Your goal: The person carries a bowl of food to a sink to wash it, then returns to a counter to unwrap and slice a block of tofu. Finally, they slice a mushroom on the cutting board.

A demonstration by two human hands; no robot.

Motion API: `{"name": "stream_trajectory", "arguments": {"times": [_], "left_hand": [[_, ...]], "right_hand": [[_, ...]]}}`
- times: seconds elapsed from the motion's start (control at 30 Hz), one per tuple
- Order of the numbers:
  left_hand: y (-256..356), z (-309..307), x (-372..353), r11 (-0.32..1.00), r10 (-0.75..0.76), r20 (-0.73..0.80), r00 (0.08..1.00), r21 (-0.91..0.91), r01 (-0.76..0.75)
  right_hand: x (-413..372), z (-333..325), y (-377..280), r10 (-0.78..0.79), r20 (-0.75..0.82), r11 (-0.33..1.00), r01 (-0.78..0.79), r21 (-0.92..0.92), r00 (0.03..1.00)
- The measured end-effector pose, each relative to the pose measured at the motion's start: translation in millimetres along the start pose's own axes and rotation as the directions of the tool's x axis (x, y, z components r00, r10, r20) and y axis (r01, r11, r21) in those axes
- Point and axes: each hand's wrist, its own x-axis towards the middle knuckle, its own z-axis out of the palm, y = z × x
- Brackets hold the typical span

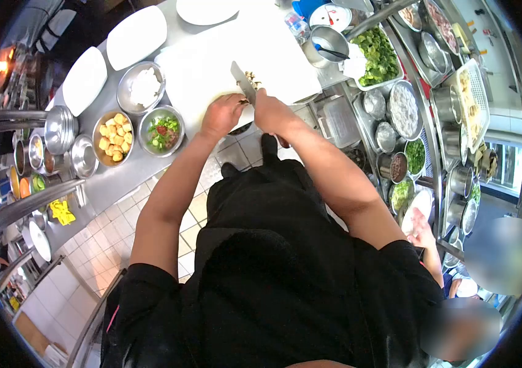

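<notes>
My right hand [273, 113] is wrapped around the handle of a kitchen knife [242, 81], whose wide blade points away from me over the white cutting board [205, 73]. Close to the left side of the blade, my left hand [223, 115] has its fingers curled down on a small dark brown piece of food [243, 102], possibly mushroom. Chopped brown bits [250, 78] lie to the right of the blade, some touching it. The knife's handle is mostly hidden in my fist.
Left of the board stand metal bowls: one with golden cubes [120, 138], one with chopped greens [171, 133], one with something white [144, 89]. White plates [137, 38] line the back. At right are a tub of leafy greens [376, 56] and another person's hand [420, 228].
</notes>
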Motion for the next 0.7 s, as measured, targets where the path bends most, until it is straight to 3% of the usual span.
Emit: {"name": "stream_trajectory", "arguments": {"times": [0.03,0.1,0.13,0.23,0.37,0.4,0.5,0.53,0.67,0.7], "left_hand": [[-1,-3,0,1.000,-0.001,0.003,1.000,0.001,0.001],[-4,-6,-1,1.000,0.006,-0.003,1.000,0.004,-0.006],[-7,-4,-2,1.000,-0.007,-0.009,1.000,0.003,0.007],[-15,2,-5,0.999,0.031,0.007,0.999,-0.026,-0.031],[-14,3,-1,0.999,0.053,0.012,0.999,-0.005,-0.053],[-14,2,-2,0.998,0.059,-0.004,0.998,0.008,-0.059],[-16,1,-8,0.999,0.047,-0.031,0.998,-0.015,-0.048],[-17,2,-8,0.999,0.037,-0.037,0.999,-0.015,-0.038],[-15,4,-9,0.999,0.008,-0.068,0.998,-0.043,-0.011],[-12,3,-11,0.999,-0.023,-0.055,0.998,-0.030,0.021]], "right_hand": [[-6,-4,-6,0.000,0.002,1.000,0.000,0.002,1.000],[-21,-3,-13,0.131,0.135,0.986,-0.143,0.082,0.982],[-22,16,-7,0.088,0.028,0.996,-0.088,-0.031,0.996],[-5,51,10,0.102,-0.061,0.994,-0.104,-0.025,0.993],[7,13,0,-0.020,-0.059,1.000,0.019,-0.025,0.998],[-8,-10,-16,0.015,0.042,0.999,-0.014,-0.037,0.999],[-15,19,-7,0.085,0.031,0.996,-0.085,0.020,0.996],[-6,48,13,-0.017,-0.049,1.000,0.016,-0.020,0.999],[-4,44,8,0.059,-0.085,0.998,-0.059,0.006,0.995],[3,34,8,0.011,-0.086,1.000,-0.010,0.016,0.996]]}}
